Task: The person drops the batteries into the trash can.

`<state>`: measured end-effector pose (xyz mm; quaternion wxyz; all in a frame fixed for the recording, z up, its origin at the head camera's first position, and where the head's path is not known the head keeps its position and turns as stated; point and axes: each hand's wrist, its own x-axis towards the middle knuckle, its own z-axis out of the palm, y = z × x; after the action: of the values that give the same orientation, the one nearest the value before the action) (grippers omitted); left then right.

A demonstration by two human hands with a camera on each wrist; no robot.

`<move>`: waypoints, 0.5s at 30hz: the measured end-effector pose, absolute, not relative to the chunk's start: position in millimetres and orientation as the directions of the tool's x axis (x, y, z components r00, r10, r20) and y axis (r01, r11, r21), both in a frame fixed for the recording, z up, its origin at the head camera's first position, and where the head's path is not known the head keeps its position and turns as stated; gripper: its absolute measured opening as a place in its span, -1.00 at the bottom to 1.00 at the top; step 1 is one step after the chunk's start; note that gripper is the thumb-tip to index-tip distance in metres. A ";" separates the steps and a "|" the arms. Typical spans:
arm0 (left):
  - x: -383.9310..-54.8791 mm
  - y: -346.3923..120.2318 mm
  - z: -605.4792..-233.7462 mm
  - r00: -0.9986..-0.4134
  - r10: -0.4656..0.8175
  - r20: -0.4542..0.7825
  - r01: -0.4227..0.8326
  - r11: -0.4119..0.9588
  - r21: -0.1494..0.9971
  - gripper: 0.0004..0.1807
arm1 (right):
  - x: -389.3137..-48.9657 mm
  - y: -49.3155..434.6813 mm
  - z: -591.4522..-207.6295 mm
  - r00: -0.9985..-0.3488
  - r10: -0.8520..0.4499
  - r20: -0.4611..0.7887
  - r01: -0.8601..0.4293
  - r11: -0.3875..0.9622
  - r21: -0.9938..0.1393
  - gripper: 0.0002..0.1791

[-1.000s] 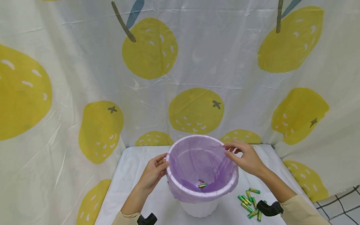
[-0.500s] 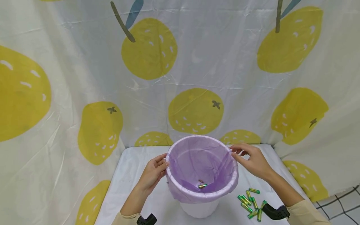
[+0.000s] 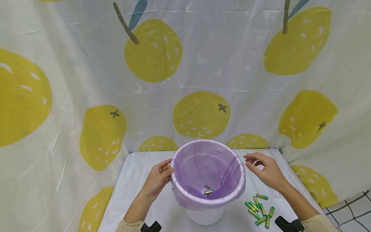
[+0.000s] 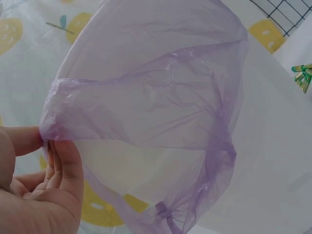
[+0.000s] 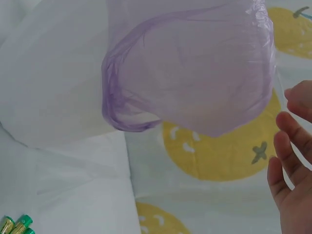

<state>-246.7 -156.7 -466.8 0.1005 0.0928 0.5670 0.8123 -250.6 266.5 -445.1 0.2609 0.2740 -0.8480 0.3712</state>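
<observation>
Head view: the left hand (image 3: 158, 177) is pinching the purple liner (image 3: 192, 202) at the left side of the white bin (image 3: 205, 217)'s rim. The bin is standing upright, roughly midway between the left and right edges of the table (image 3: 130, 180), with a battery (image 3: 208, 192) lying inside. Green-and-gold batteries (image 3: 254, 206) are lying clustered toward the table's right edge. The right hand (image 3: 268, 171) is hovering just beside the rim, released, holding nothing.

Seemingly a curtained-off nook: fruit-print curtain (image 3: 205, 61) around a white table (image 3: 236, 217)
</observation>
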 end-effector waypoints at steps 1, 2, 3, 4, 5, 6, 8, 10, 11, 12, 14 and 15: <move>-246.4 -157.0 -466.7 -0.963 0.267 0.037 -0.057 -0.337 0.940 -0.42 | -250.0 267.4 -445.6 -0.719 -0.267 0.642 -0.653 0.575 -0.492 -0.68; -246.2 -157.3 -466.7 -0.963 0.266 0.036 -0.057 -0.337 0.940 -0.42 | -249.7 268.3 -446.4 -0.724 -0.263 0.638 -0.648 0.575 -0.499 -0.68; -246.0 -157.5 -466.7 -0.964 0.265 0.036 -0.057 -0.336 0.940 -0.42 | -249.4 269.4 -447.4 -0.730 -0.258 0.633 -0.643 0.574 -0.507 -0.68; -245.8 -157.6 -466.6 -0.964 0.263 0.035 -0.058 -0.336 0.940 -0.42 | -249.2 270.5 -448.8 -0.734 -0.255 0.629 -0.639 0.573 -0.513 -0.68; -245.6 -157.7 -466.6 -0.964 0.262 0.034 -0.058 -0.336 0.940 -0.42 | -249.0 271.6 -450.5 -0.740 -0.251 0.625 -0.634 0.572 -0.521 -0.67; -245.6 -157.7 -466.6 -0.965 0.261 0.033 -0.059 -0.335 0.940 -0.42 | -248.8 273.0 -452.8 -0.745 -0.246 0.620 -0.629 0.570 -0.528 -0.67; -245.9 -157.4 -466.5 -0.964 0.262 0.034 -0.057 -0.331 0.942 -0.41 | -247.5 275.6 -458.0 -0.753 -0.235 0.614 -0.619 0.570 -0.541 -0.65; -246.5 -156.9 -466.4 -0.964 0.264 0.034 -0.056 -0.328 0.943 -0.41 | -245.3 278.3 -464.1 -0.762 -0.222 0.609 -0.608 0.570 -0.553 -0.64; -246.8 -156.7 -466.3 -0.963 0.267 0.035 -0.057 -0.328 0.943 -0.41 | -244.0 279.5 -467.3 -0.766 -0.214 0.606 -0.601 0.573 -0.557 -0.64; -247.2 -156.6 -466.3 -0.962 0.269 0.036 -0.057 -0.327 0.943 -0.41 | -242.6 280.8 -470.6 -0.770 -0.207 0.604 -0.595 0.575 -0.561 -0.64; -247.4 -156.5 -466.0 -0.961 0.275 0.037 -0.057 -0.327 0.943 -0.40 | -239.7 283.1 -476.5 -0.776 -0.197 0.599 -0.585 0.578 -0.568 -0.64; -247.3 -156.6 -465.8 -0.960 0.277 0.037 -0.058 -0.328 0.943 -0.39 | -238.5 284.2 -479.2 -0.779 -0.191 0.597 -0.580 0.580 -0.571 -0.65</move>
<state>-247.3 -156.6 -465.8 0.1034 0.0961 0.5705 0.8091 -238.5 284.2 -479.2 0.2441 0.2257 -0.8547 0.3987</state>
